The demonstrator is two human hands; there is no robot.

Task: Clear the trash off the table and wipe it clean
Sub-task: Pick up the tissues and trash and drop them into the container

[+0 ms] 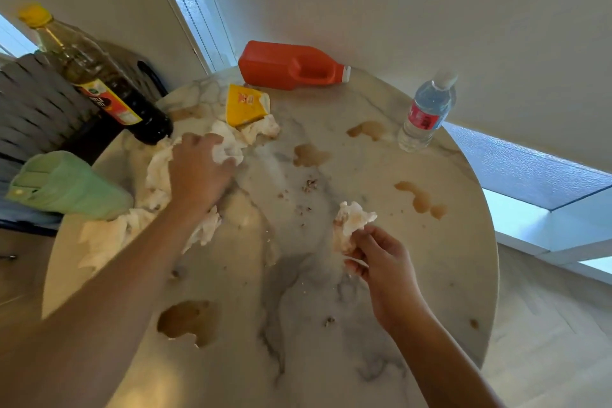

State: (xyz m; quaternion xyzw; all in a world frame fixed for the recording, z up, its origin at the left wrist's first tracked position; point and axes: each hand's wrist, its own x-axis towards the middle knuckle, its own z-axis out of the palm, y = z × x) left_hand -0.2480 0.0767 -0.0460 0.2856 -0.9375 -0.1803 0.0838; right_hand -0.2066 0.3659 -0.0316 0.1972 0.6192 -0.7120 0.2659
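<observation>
The round marble table (331, 358) carries brown spills (185, 320) and crumbs (309, 185). My left hand (198, 172) reaches to the table's left side and closes on a crumpled white tissue (227, 151) amid a heap of used tissues (106, 235). My right hand (381, 262) holds a stained tissue wad (351, 222) just above the table's middle. A yellow carton (245, 104) lies behind the heap, with another tissue (261, 129) against it.
An orange jug (288, 66) lies on its side at the far edge. A water bottle (427, 109) stands at the far right. A dark sauce bottle (99, 76) and a green container (66, 185) are at the left, by a grey woven chair (29, 103).
</observation>
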